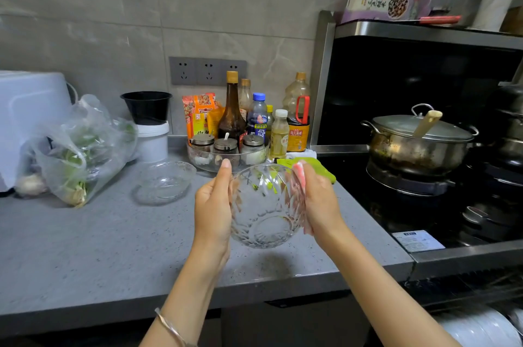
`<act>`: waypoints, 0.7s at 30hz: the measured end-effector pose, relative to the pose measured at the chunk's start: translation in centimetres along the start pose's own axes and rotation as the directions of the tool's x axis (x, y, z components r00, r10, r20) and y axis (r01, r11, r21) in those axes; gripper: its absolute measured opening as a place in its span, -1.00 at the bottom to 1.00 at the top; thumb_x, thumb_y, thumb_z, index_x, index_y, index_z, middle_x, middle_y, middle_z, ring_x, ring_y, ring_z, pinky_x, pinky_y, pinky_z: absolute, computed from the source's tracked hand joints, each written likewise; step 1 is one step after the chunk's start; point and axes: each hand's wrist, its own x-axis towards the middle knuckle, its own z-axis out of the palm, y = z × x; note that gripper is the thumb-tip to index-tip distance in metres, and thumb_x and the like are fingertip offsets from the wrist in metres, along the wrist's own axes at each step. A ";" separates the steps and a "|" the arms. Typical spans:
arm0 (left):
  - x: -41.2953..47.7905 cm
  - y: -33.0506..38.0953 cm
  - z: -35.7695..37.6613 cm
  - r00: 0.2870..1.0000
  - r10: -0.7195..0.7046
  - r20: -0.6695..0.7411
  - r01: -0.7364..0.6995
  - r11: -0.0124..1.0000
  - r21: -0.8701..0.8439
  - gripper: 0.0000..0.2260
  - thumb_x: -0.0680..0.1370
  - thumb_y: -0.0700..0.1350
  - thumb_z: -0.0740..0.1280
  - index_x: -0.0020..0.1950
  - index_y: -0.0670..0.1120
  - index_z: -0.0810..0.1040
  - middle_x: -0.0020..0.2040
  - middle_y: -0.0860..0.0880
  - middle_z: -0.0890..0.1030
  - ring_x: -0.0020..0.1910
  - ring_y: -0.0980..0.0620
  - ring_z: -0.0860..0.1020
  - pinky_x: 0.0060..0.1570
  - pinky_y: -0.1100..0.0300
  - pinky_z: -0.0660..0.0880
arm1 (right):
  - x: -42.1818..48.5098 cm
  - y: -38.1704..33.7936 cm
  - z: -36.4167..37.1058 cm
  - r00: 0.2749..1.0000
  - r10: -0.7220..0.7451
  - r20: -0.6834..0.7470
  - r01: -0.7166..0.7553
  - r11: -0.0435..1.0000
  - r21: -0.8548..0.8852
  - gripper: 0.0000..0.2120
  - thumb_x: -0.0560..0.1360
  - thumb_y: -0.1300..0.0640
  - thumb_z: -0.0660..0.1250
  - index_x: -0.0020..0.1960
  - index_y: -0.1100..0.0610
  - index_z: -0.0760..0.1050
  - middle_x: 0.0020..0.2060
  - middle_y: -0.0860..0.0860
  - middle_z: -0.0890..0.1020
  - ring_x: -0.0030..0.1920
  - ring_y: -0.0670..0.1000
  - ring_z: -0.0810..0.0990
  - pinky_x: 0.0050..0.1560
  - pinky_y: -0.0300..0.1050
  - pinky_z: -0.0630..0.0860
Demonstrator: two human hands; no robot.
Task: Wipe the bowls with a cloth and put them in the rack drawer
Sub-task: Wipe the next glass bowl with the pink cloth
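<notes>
Two hands on one bowl: left hand (213,205), fingers curled, grips the clear cut-glass bowl (266,210) above the grey speckled counter (99,247). Right hand (318,199) clamps a green-and-pink cloth (310,167) over its rim (fingertips hidden). A shallow glass bowl (167,181) sits nearby, to the left.

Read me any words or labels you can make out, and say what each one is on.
"海天酱油": label on the soy sauce bottle.
Too blurred or small to read: print on the purple box, orange packets, blue-capped bottle, and white sticker by the stove.
</notes>
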 end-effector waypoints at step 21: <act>-0.9 -0.6 2.1 0.991 -0.030 -0.129 0.040 0.996 0.078 -0.53 0.61 0.11 0.18 -0.39 -0.15 0.39 -0.49 -0.06 0.37 -0.46 0.04 0.36 -0.42 0.21 0.28 | -3.3 2.6 2.0 0.752 -0.607 0.259 0.584 0.428 -0.690 -0.53 0.66 -0.05 -0.12 0.50 0.06 0.22 0.47 -0.07 0.30 0.53 -0.05 0.11 0.52 -0.05 0.02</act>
